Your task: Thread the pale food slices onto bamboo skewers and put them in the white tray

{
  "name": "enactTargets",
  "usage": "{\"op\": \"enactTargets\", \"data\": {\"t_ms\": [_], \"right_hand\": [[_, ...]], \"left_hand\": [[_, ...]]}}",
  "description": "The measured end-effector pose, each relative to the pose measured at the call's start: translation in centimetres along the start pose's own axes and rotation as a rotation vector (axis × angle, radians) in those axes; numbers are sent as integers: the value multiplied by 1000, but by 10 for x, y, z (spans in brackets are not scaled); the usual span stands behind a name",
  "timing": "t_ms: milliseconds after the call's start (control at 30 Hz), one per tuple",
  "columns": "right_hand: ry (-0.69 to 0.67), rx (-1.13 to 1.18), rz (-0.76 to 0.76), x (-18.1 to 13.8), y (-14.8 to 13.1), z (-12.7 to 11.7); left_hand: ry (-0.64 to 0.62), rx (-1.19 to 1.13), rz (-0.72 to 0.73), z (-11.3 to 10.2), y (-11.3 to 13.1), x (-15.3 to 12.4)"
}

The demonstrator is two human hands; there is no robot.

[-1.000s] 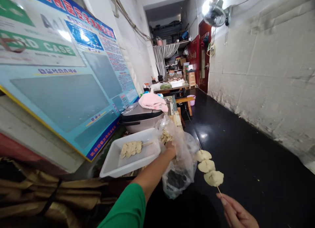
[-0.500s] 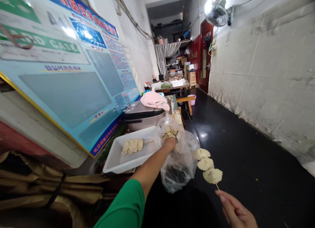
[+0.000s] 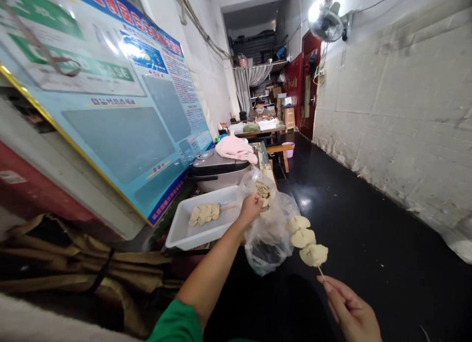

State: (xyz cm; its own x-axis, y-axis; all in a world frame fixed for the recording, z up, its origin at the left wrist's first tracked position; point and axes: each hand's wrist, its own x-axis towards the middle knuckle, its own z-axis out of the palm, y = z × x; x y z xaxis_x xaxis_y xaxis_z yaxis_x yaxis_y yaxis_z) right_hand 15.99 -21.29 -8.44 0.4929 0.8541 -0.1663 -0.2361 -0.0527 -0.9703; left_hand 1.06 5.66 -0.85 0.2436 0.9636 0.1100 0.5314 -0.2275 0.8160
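Note:
My left hand [image 3: 251, 207] is closed on the rim of a clear plastic bag [image 3: 271, 233] that holds pale flat food pieces [image 3: 263, 190]. My right hand [image 3: 350, 312], at the lower right, pinches the bottom end of a thin wooden skewer [image 3: 308, 238] that carries three pale round slices. The skewer's top slice lies against the side of the bag. Left of the bag, a white rectangular tray [image 3: 188, 233] holds a filled skewer [image 3: 205, 213].
A grey rice cooker [image 3: 217, 169] with a pink cloth [image 3: 236, 148] on it stands behind the tray. A large blue poster board [image 3: 121, 110] leans on the left wall. Tables and a person are at the far end; the dark floor [image 3: 368, 224] runs along the right wall.
The view has shifted right and down. My left hand has lifted slightly with the bag, and the skewer has moved a little up and left toward the bag.

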Motion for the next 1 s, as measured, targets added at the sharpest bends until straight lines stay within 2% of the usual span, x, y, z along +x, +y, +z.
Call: {"op": "enactTargets", "data": {"t_ms": [133,167,233,333,467,700,833,1000], "right_hand": [[-135,-52,-23,-19,2,17],[-174,-71,-20,-23,3,22],[-254,-102,-20,-32,4,33],[-330,-135,-45,-40,5,44],[-317,-155,-64,-42,1,49],[-264,-156,-86,-33,5,38],[-284,-169,-104,-33,6,35],[-302,-177,-104,-38,2,38]], "left_hand": [[-8,-817,-142,-24,-8,-56],[-9,-961,-186,-30,-10,-67],[6,-1084,-232,-42,-14,-86],[39,-1152,-247,-56,-18,-102],[22,-1161,-281,-65,-15,-101],[16,-1145,-251,-50,-3,-87],[19,-1131,-237,-44,1,-90],[27,-1132,-236,-48,2,-96]]}}
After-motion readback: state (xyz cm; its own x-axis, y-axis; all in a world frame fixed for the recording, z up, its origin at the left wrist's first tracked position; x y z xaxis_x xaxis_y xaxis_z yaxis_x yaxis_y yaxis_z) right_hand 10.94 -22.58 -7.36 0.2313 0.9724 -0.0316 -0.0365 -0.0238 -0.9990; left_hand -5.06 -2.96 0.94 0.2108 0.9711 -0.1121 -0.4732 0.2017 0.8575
